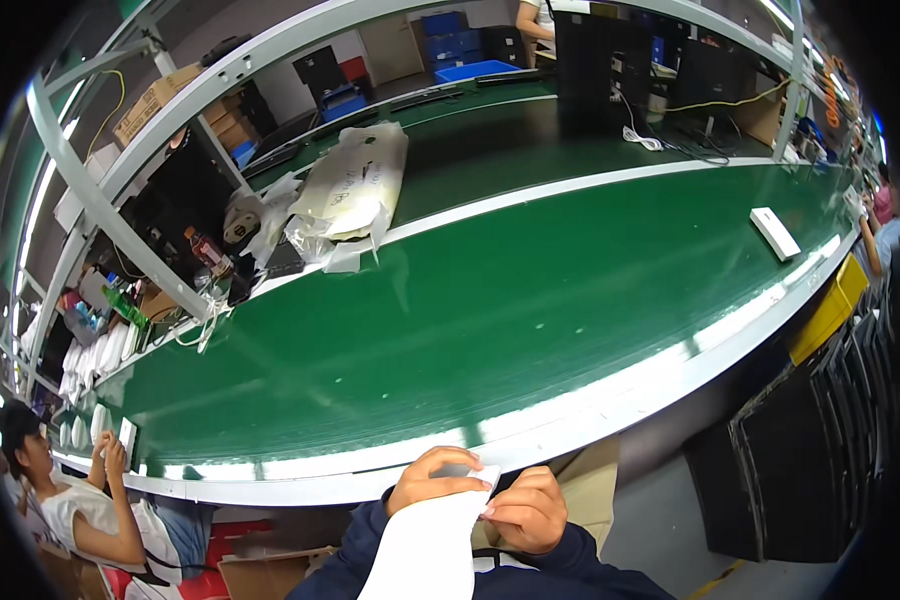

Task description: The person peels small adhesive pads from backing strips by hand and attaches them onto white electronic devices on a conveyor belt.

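You held a white sheet (422,545) in your lap, just below the near edge of the green conveyor belt (530,300). Its long axis ran from lower left up toward the upper right, with the top end pointing at the belt. Your left hand (432,478) curled over that top end, fingers closed on its upper edge. Your right hand (526,510) pinched the same end from the right side, thumb and fingers shut on the corner. A small white box (774,232) lay far off on the belt, and a crumpled plastic bag (350,190) sat at its far left.
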Tool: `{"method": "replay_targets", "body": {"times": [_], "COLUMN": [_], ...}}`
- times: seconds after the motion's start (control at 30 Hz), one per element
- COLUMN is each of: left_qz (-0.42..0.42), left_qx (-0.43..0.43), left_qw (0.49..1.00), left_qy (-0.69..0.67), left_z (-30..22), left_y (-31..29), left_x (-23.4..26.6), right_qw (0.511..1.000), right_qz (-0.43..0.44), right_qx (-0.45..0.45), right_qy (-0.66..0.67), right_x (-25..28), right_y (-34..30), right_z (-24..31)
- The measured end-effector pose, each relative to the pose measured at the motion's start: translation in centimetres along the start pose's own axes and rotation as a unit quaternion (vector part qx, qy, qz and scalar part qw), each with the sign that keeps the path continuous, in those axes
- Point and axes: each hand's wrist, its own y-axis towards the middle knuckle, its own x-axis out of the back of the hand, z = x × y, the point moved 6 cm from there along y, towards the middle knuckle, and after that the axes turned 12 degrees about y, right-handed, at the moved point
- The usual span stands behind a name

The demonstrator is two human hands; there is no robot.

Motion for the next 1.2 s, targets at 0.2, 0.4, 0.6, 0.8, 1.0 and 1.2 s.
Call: {"method": "replay_targets", "body": {"times": [0.2, 0.4, 0.6, 0.8, 1.0, 1.2], "left_qz": [-0.008, -0.017, -0.043, -0.044, -0.057, -0.074], "left_qx": [0.013, 0.076, 0.062, 0.038, 0.087, 0.076], "left_qw": [0.997, 0.996, 0.997, 0.998, 0.994, 0.994], "left_qy": [-0.074, -0.037, 0.010, 0.011, 0.016, 0.033], "left_z": [1.0, 1.2, 1.3, 1.6, 2.1, 1.5], "left_y": [-0.3, -0.4, -1.1, -1.3, -1.3, -1.1], "left_x": [-0.8, -1.0, -1.0, -1.0, -1.0, -0.9], "right_qw": [1.000, 0.994, 0.962, 0.951, 0.955, 0.937], "right_qz": [0.015, 0.053, 0.095, 0.097, 0.080, 0.142], "right_qx": [0.001, 0.051, -0.253, -0.292, -0.285, -0.309], "right_qy": [0.021, -0.080, -0.019, 0.009, -0.005, 0.074], "right_x": [0.4, 3.9, 3.9, 4.2, 4.4, 3.5], "right_y": [0.5, 2.9, 4.1, 3.3, 3.4, 3.3], "right_z": [-0.8, -2.4, -11.6, -12.5, -12.7, -12.4]}}
